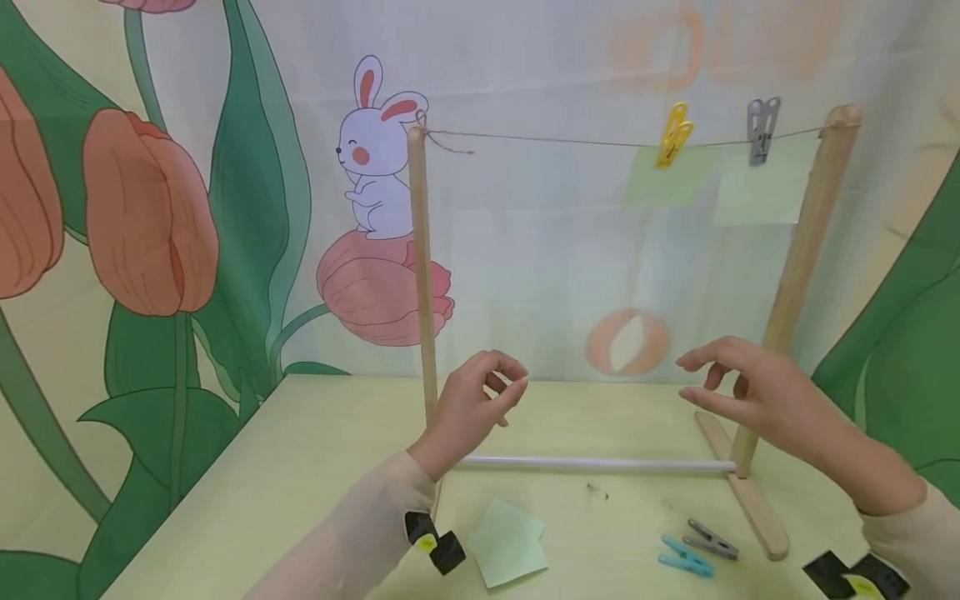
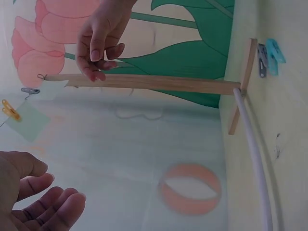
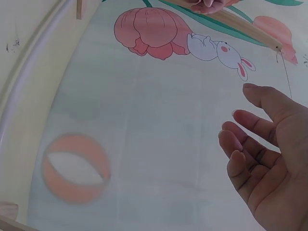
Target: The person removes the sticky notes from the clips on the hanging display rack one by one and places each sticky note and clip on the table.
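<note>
In the head view my left hand [image 1: 480, 400] hovers beside the left post, its fingers loosely bent with nothing in them. My right hand [image 1: 757, 392] is in front of the right post, thumb and fingers apart and holding nothing. Above, a string [image 1: 540, 139] runs between the posts. A yellow clothespin [image 1: 674, 135] clips a green paper [image 1: 667, 179] to it, and a grey clothespin [image 1: 762, 132] clips a paler sheet [image 1: 757, 192] next to the right post. On the table lie green paper sheets [image 1: 508, 546], a blue clothespin [image 1: 686, 558] and another grey clothespin [image 1: 711, 540].
The wooden left post [image 1: 422, 283] and right post [image 1: 798, 275] are joined low down by a white rod [image 1: 600, 463]. A wooden foot [image 1: 761, 512] supports the right post on the pale yellow table [image 1: 300, 483]. A printed curtain [image 1: 525, 267] with tulips and a rabbit hangs behind.
</note>
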A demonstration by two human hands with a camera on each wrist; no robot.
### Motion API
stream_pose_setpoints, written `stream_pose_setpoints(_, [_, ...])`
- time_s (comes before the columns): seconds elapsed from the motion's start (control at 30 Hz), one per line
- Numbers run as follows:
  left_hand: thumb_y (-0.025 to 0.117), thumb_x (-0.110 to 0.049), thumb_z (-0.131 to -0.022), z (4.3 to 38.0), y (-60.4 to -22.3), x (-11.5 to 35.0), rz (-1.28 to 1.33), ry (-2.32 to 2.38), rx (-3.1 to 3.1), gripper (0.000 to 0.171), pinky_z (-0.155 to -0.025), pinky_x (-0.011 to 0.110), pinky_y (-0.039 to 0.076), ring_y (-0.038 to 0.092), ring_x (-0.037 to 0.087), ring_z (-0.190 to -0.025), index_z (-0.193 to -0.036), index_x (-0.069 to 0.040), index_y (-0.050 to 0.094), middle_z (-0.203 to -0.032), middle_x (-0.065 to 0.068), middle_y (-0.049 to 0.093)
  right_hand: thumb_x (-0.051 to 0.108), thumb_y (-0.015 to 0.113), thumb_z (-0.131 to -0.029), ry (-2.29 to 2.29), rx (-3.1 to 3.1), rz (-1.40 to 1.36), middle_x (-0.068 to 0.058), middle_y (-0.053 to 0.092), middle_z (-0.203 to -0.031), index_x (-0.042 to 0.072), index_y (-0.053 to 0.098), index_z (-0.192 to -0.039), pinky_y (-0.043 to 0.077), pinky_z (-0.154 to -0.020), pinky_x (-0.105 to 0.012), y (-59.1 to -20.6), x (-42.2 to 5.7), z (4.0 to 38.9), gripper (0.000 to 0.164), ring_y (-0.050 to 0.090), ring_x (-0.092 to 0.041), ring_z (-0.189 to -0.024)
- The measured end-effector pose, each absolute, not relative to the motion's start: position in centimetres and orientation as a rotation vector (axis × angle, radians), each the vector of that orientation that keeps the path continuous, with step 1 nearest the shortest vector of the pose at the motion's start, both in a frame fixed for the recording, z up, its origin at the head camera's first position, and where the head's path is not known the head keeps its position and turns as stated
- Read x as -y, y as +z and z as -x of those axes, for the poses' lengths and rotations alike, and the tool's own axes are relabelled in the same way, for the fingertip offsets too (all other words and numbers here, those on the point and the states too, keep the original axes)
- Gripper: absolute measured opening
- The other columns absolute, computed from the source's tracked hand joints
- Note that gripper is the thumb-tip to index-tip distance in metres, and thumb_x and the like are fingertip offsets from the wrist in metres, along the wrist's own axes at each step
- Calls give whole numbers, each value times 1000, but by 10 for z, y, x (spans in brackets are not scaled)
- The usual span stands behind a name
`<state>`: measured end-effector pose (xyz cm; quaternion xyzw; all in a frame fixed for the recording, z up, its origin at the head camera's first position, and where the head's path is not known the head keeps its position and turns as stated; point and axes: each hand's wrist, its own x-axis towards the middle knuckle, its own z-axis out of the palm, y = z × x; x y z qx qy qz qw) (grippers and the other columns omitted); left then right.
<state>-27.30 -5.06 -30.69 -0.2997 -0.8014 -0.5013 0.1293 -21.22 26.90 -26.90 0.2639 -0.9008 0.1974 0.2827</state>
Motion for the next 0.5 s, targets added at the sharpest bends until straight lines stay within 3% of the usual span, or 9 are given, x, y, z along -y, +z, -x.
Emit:
stream_pose_setpoints(0.13, [63, -15, -93, 277, -298, 43, 884, -1469, 2333, 12, -52, 22, 56, 61, 15, -75, -102, -7, 63, -99, 8, 61, 10, 75, -82, 531, 2431, -674, 1, 64, -98, 16, 66, -107, 44, -53, -19, -255, -271, 213, 28, 50, 7, -67])
stream_pose_setpoints(0.5, [62, -16, -94, 288, -276, 19, 955, -1503, 2245, 16, -55, 24, 57, 62, 17, -79, -106, -7, 61, -102, 8, 61, 11, 73, -84, 525, 2409, -635, 0, 66, -102, 13, 68, -109, 44, -62, -10, -214, -270, 217, 26, 49, 12, -77])
